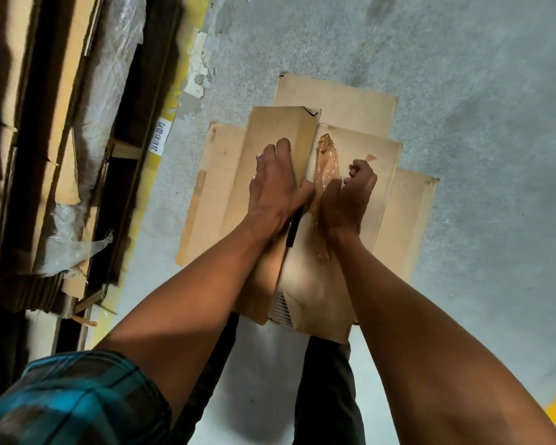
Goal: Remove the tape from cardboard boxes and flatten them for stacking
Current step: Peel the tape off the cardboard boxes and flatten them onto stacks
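My left fingers (pixel 275 155) spread flat on the cardboard box (pixel 280 136), my right fingers (pixel 361 170) curled tight around peeled brown tape (pixel 326 165), flattened boxes (pixel 408 213) on the floor (pixel 479 91) beneath.

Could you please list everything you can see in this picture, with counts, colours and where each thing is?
Brown cardboard box: one, tan, held up at centre, partly opened.
Strip of clear brownish packing tape: one, amber, peeled off the box, running up from the right hand's grip.
Flattened brown cardboard sheets: several overlapping, tan, on the floor under the box.
Grey concrete floor: one, grey, right and top.
Yellow painted floor line: yellow, chipped, along the rack at left.
Stacked cardboard with clear plastic wrap: brown, far left.
White rack label: one, white with black print, left of centre.
Left hand: one, resting on the box flap.
Right hand: one, gripping the tape.
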A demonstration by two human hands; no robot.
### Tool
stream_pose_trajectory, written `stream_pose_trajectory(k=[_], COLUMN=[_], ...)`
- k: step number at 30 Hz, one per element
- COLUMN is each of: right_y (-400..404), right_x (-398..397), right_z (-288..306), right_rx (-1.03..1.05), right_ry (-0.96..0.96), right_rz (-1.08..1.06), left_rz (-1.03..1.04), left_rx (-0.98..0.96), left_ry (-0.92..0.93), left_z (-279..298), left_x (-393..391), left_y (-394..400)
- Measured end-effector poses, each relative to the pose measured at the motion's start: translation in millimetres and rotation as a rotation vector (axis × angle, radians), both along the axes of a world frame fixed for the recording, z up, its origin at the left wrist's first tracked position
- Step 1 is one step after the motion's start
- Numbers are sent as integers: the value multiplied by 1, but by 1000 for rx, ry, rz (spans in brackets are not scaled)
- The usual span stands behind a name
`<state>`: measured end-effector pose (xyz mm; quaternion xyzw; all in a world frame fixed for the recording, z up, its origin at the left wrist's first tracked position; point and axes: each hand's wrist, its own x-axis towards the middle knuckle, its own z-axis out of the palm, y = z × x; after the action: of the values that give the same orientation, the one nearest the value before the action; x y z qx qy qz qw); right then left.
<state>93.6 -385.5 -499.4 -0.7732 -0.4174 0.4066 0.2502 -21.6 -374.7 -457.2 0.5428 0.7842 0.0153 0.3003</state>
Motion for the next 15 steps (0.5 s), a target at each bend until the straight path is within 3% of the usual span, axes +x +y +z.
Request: stream_pose_trajectory(k=[3,6,10,12,15], right_y=[-4,-16,-35,-42,-41], right_x=[-4,-11,-25,-38,-53], right_z=[10,16,7,6,14], right_rx=[119,327,530,416,80], right_ry=[-158,-369,-359,-423,-507], right_rz=[182,632,1231,1410,1512], left_rz=[-6,-10,11,31,-3], left_rx=[37,63,78,74,41], left_ry=[-36,-68,-38,83,460], left_z=[11,26,49,57,57], left_x=[-9,-21,-41,-47,-64], left_y=[0,3,6,9,6])
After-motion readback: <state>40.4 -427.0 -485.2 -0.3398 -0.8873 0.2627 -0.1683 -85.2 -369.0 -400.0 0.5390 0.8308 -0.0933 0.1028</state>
